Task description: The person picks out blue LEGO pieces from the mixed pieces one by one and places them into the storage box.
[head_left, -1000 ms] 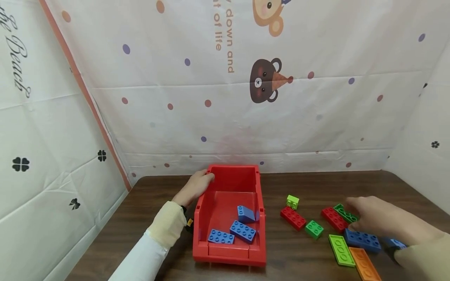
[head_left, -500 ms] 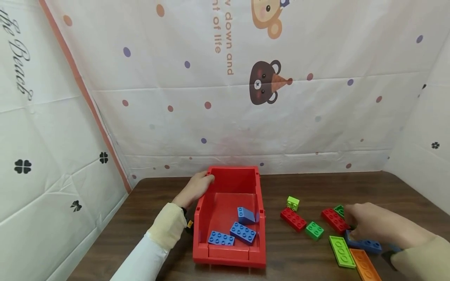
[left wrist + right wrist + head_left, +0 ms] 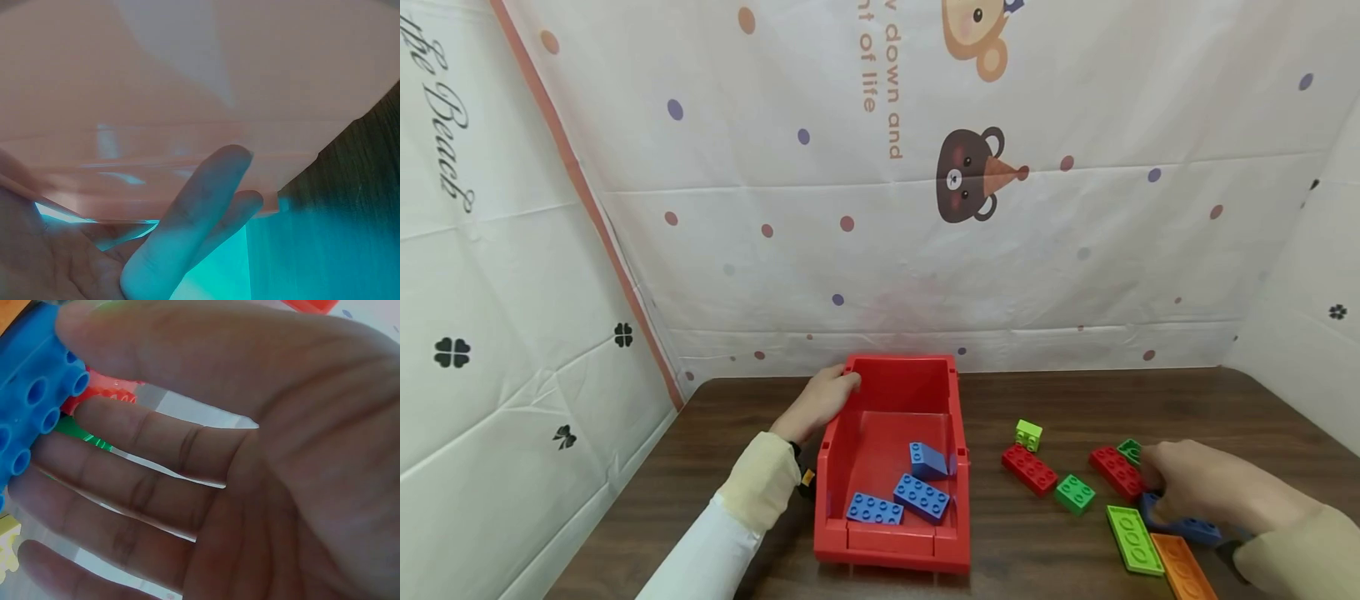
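Observation:
In the head view, my left hand [image 3: 818, 402] grips the left wall of a red plastic bin [image 3: 895, 548], thumb over the rim. The left wrist view shows its fingers [image 3: 199, 215] along the bin's outer side. Several blue toy bricks [image 3: 921, 497] lie inside the bin, towards its near end. At the right, my right hand [image 3: 1213, 485] pinches a long blue building brick [image 3: 1199, 531] at its far end. In the right wrist view, the thumb and fingers meet the edges of this studded blue brick [image 3: 31, 394]. The hand hides part of it from above.
Left of the right hand lie red bricks [image 3: 1028, 468], a green brick [image 3: 1075, 494] and a small lime brick [image 3: 1028, 435]. A lime plate [image 3: 1134, 540] and an orange plate [image 3: 1183, 568] lie nearer. Beside the hand is another red brick [image 3: 1116, 472] and a green piece [image 3: 1129, 451].
My right hand has come down and nearer onto the long blue brick, and its thumb and fingers now hold it. The brick has tipped. The left hand and bin stay put.

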`<state>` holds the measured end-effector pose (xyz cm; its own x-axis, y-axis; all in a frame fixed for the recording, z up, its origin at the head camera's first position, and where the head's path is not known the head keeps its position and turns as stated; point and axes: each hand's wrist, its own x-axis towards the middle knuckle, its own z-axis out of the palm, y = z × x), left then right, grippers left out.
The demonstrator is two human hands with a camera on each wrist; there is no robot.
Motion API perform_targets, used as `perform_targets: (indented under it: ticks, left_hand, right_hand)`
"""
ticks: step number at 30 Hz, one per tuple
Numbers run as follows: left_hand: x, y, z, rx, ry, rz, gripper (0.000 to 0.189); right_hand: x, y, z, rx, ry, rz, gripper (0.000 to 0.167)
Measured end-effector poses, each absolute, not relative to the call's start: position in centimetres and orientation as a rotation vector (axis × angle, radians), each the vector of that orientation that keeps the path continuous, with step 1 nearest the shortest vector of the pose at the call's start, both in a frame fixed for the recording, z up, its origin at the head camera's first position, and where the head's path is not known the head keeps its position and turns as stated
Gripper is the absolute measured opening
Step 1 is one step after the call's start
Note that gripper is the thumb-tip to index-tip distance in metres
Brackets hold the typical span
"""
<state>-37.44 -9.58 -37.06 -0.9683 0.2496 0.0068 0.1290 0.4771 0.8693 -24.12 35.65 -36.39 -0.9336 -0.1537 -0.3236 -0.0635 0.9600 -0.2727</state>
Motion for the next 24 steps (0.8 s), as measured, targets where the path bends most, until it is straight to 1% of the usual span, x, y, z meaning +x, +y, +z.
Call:
perform_targets:
  ticks: [9, 15, 24]
  left_hand:
    - [-37.47, -9.47, -36.91, 0.326, 2.604, 1.505, 0.026]
    - [-37.61, -9.4, -36.87, 0.316, 2.604, 1.509, 0.023]
    - [-37.7, -9.37, -36.93, 0.311, 2.605, 1.492, 0.028]
  right_hand:
    - [-23.85, 35.59, -36.6, -0.068, 2.76, -0.347, 0.024]
    - [-23.79, 35.31, -36.58, -0.072, 2.764, -0.366, 0.023]
    - [-24.23, 35.59, -37.24, -0.117, 2.783, -0.358, 0.025]
